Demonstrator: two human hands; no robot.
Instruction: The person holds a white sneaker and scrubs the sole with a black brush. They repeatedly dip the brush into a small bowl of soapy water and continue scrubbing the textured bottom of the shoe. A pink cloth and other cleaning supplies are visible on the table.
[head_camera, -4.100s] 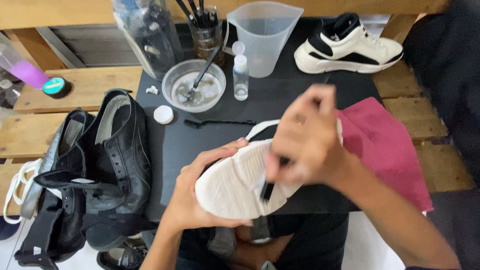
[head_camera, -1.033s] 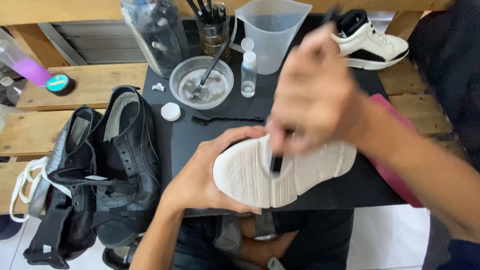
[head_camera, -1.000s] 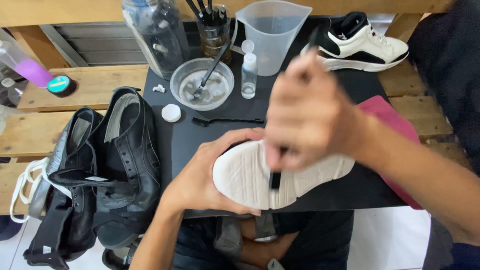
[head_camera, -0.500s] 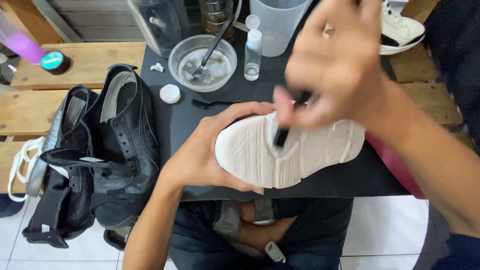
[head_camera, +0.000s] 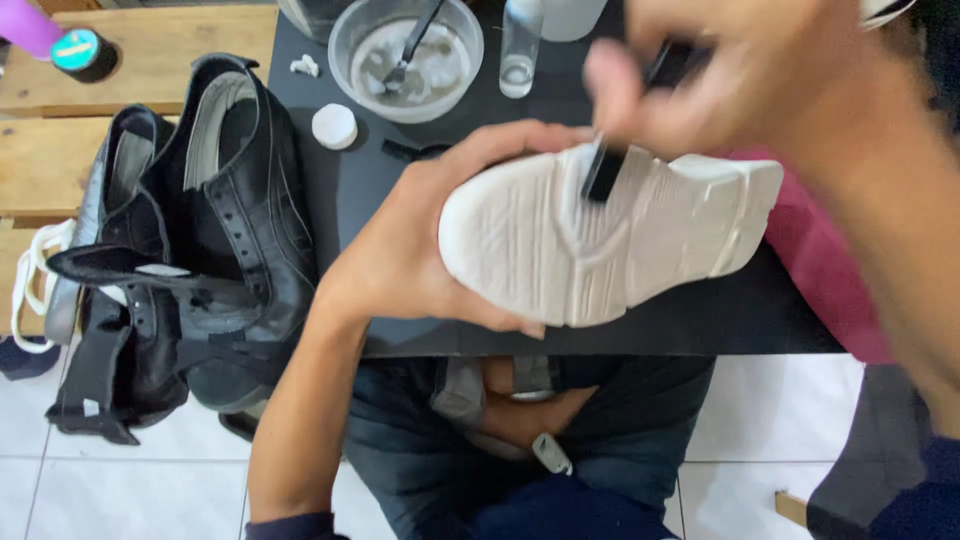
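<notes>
**Brush moves to the middle of the sole**

Since the earlier frame the right hand (head_camera: 760, 80) has come closer to the camera and looks larger and blurred, and the brush (head_camera: 606, 170) now meets the sole nearer to its middle. Nearest to the viewer, the person's lap shows below the table edge.

Above it, the left hand (head_camera: 420, 250) grips the white shoe (head_camera: 610, 240) from the toe end, fingers wrapped around the edge, sole turned up. The shoe is held over the front of the black table (head_camera: 350, 190). The right-hand fingers are pinched on the dark brush handle, and the bristle end touches the sole.

To the left, black shoes (head_camera: 220, 220) lie in a pile, partly on the table and partly on the wooden bench (head_camera: 60, 160). A pink cloth (head_camera: 830, 270) lies at the right, under the right forearm.

Farther away stand a white cap (head_camera: 334, 126), a glass bowl (head_camera: 405, 55) with a tool inside, and a small clear bottle (head_camera: 520, 50).
</notes>
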